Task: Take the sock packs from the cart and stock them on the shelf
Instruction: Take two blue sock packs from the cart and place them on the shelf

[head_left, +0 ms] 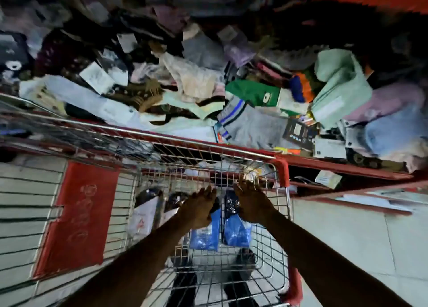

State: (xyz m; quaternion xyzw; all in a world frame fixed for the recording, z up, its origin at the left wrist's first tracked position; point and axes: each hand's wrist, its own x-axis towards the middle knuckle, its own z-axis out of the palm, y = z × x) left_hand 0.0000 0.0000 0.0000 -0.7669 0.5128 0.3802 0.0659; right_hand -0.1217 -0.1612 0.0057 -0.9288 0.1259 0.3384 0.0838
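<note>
- Sock packs (205, 233) in blue wrapping lie on the wire floor of the cart (273, 216) — two side by side, beneath the hands.
- Left hand (199, 208) reaches down over the left pack, fingers loosely spread, gripping nothing.
- Right hand (251, 201) hovers above the right pack (237, 233), fingers extended, empty.
- Shelf (335, 165), red-edged, carries a jumbled heap of socks and garments — a grey striped pair (252, 127) near the front.

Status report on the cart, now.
Both hands, left and right, down in the cart, open. Blue sock packs beneath, ungrasped. Shelf pile already crowded.
</note>
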